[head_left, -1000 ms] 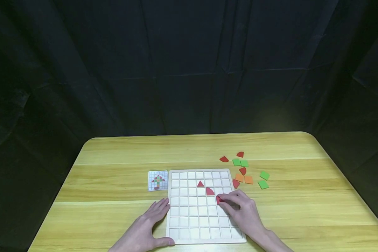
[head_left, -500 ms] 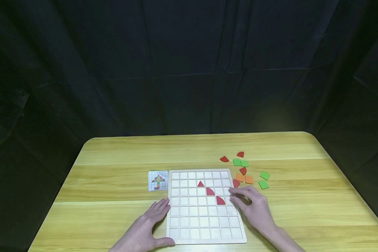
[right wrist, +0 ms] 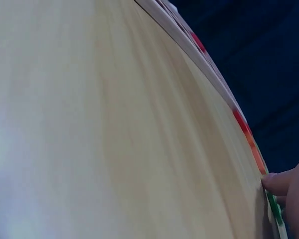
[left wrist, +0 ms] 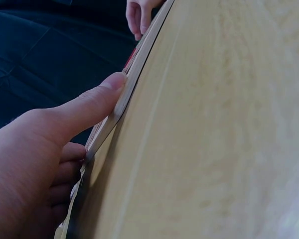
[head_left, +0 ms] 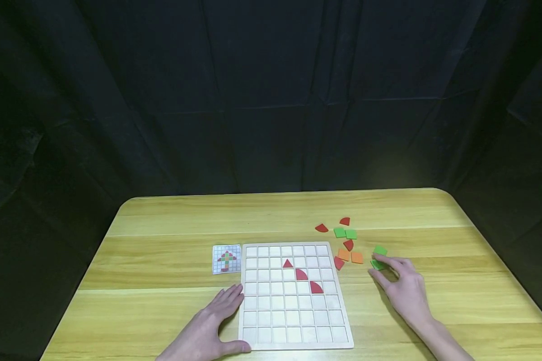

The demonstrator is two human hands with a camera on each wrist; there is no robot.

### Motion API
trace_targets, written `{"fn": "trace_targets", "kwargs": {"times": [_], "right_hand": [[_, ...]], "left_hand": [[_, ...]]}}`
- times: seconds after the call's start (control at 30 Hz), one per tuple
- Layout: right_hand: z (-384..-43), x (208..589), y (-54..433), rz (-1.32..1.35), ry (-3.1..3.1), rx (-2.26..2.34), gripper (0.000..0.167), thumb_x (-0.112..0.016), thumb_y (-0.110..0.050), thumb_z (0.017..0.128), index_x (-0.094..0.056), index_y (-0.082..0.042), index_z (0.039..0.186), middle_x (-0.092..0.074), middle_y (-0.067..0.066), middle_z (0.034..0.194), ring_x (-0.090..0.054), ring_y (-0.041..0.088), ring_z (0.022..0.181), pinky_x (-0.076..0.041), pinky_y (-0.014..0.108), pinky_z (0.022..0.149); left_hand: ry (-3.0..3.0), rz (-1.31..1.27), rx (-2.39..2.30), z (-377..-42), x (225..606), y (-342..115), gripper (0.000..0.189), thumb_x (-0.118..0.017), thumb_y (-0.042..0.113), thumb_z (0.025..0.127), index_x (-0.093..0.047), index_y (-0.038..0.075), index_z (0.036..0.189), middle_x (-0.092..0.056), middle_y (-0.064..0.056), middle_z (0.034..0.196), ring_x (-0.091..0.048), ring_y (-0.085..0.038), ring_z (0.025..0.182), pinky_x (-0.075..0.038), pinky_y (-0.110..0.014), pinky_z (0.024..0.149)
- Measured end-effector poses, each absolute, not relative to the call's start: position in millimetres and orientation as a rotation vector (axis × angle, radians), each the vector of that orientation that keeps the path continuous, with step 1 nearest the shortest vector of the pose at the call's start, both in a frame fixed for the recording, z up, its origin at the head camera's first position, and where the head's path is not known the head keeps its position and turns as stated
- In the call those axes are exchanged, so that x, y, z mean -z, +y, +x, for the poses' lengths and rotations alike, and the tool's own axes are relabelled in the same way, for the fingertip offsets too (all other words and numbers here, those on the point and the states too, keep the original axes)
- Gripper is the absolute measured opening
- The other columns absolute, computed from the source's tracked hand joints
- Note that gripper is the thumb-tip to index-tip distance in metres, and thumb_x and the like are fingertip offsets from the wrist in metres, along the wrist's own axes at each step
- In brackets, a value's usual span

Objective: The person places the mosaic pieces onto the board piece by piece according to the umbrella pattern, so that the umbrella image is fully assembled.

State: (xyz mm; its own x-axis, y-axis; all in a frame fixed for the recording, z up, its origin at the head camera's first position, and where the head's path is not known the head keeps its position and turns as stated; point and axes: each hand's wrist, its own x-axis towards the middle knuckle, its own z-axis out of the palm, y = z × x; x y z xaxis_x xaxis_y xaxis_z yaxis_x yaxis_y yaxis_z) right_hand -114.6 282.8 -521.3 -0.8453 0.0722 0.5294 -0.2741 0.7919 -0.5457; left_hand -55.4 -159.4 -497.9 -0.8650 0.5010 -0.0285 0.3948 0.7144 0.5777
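Observation:
A white gridded board (head_left: 277,317) lies on the table. My left hand (head_left: 208,323) rests at its left side, fingers along the edge and thumb at the near corner; in the left wrist view the thumb (left wrist: 97,99) lies on the board's rim. On the grid sit a red triangle (head_left: 287,263) and two red quarter-circles, one higher (head_left: 301,275) and one lower right (head_left: 316,287). Right of the board, my right hand (head_left: 406,288) reaches over a green square tile (head_left: 377,265), thumb and forefinger spread at its near side. Another green tile (head_left: 380,249) lies just beyond the fingertips.
A small pattern card (head_left: 227,259) showing a coloured arrow-like figure lies left of the board. Two orange squares (head_left: 357,257), two further green squares (head_left: 351,234) and several red quarter-circles (head_left: 321,228) are scattered beyond the board's right side. A dark curtain (head_left: 271,100) hangs behind the table.
The right hand has let go of the lower red quarter-circle on the grid and moved right, off the board, to the green tiles. The left hand has stayed in place.

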Motion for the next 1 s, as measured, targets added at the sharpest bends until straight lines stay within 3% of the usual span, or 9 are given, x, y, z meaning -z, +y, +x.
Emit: {"fn": "trace_targets", "kwargs": {"times": [0.1,0.17,0.27,0.53,0.63,0.77,0.83,1.0], "right_hand": [[-115,521,290,0.113,-2.469,-0.851,0.035,-0.087,-0.002,0.073,-0.076,-0.004,0.106,-0.071,0.019,0.102,-0.064,0.037,0.1,-0.055,0.04,0.082],[-115,520,293,0.1,-2.478,-0.862,0.034,-0.086,-0.003,0.074,-0.076,-0.003,0.106,-0.071,0.021,0.104,-0.064,0.039,0.1,-0.054,0.057,0.081],[-114,519,297,0.094,-2.482,-0.882,0.033,-0.086,-0.004,0.075,-0.075,-0.003,0.106,-0.071,0.022,0.105,-0.063,0.041,0.102,-0.051,0.063,0.083],[-111,517,305,0.055,-2.49,-0.838,0.034,-0.086,-0.004,0.074,-0.076,-0.005,0.107,-0.073,0.018,0.103,-0.066,0.039,0.101,-0.051,0.052,0.082],[-111,517,308,0.065,-2.494,-0.832,0.032,-0.086,-0.005,0.075,-0.077,-0.006,0.105,-0.074,0.015,0.102,-0.065,0.035,0.101,-0.053,0.031,0.088],[-111,519,308,0.079,-2.482,-0.821,0.031,-0.087,-0.005,0.073,-0.078,-0.009,0.102,-0.075,0.01,0.099,-0.063,0.022,0.097,-0.033,0.0,0.085],[-112,520,308,0.095,-2.467,-0.819,0.031,-0.088,-0.004,0.071,-0.079,-0.01,0.1,-0.076,0.009,0.097,-0.062,0.014,0.096,-0.031,-0.003,0.086],[-113,520,305,0.138,-2.427,-0.813,0.032,-0.089,-0.003,0.068,-0.079,-0.009,0.097,-0.076,0.009,0.094,-0.065,0.018,0.091,-0.032,-0.005,0.087]], "left_hand": [[2.746,0.731,-0.862,-55,498,-159,0.101,-0.067,0.072,0.078,-0.043,0.008,0.151,-0.032,-0.004,0.163,-0.029,-0.035,0.149,-0.033,-0.055,0.116],[2.75,0.734,-0.863,-54,499,-159,0.1,-0.067,0.072,0.078,-0.043,0.007,0.151,-0.032,-0.004,0.163,-0.03,-0.036,0.149,-0.033,-0.056,0.115],[2.744,0.723,-0.862,-55,498,-159,0.101,-0.067,0.072,0.078,-0.043,0.008,0.152,-0.031,-0.003,0.163,-0.029,-0.035,0.149,-0.032,-0.055,0.116],[2.737,0.71,-0.85,-56,497,-159,0.101,-0.067,0.073,0.077,-0.042,0.01,0.152,-0.03,-0.001,0.164,-0.027,-0.033,0.15,-0.032,-0.054,0.117],[2.733,0.708,-0.856,-56,497,-159,0.102,-0.067,0.073,0.077,-0.042,0.009,0.152,-0.03,-0.001,0.164,-0.027,-0.034,0.15,-0.032,-0.055,0.117],[2.724,0.698,-0.862,-56,498,-159,0.102,-0.067,0.073,0.076,-0.042,0.009,0.152,-0.03,-0.001,0.164,-0.027,-0.035,0.15,-0.031,-0.055,0.117],[2.719,0.692,-0.864,-56,498,-159,0.103,-0.067,0.073,0.076,-0.042,0.009,0.152,-0.03,-0.002,0.164,-0.027,-0.035,0.15,-0.031,-0.056,0.117],[2.721,0.695,-0.863,-56,497,-159,0.103,-0.067,0.073,0.076,-0.042,0.009,0.152,-0.03,-0.002,0.164,-0.027,-0.034,0.15,-0.031,-0.055,0.117]]}}
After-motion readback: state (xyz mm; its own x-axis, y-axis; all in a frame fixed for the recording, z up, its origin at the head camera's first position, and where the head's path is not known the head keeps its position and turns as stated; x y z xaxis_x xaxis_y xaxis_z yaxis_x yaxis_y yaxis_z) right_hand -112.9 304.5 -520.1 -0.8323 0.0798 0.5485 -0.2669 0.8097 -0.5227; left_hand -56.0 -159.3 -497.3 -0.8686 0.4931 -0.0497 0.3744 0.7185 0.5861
